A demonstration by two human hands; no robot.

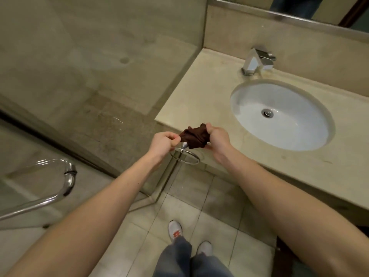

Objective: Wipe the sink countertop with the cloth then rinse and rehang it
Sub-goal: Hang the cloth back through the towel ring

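A small dark brown cloth (194, 136) is bunched between both hands, just off the left front corner of the beige stone countertop (201, 92). My left hand (163, 143) pinches its left end. My right hand (218, 139) grips its right side. Directly below the cloth, a chrome towel ring (185, 156) juts out from the front of the vanity, partly hidden by my left hand. The white oval sink basin (279, 114) is set into the countertop to the right, with a chrome faucet (257, 60) behind it.
A glass shower partition (99, 76) stands to the left, with a curved chrome handle (67, 176) at the lower left. A mirror (299, 9) runs above the backsplash. My feet in white shoes (175, 230) stand on the tiled floor.
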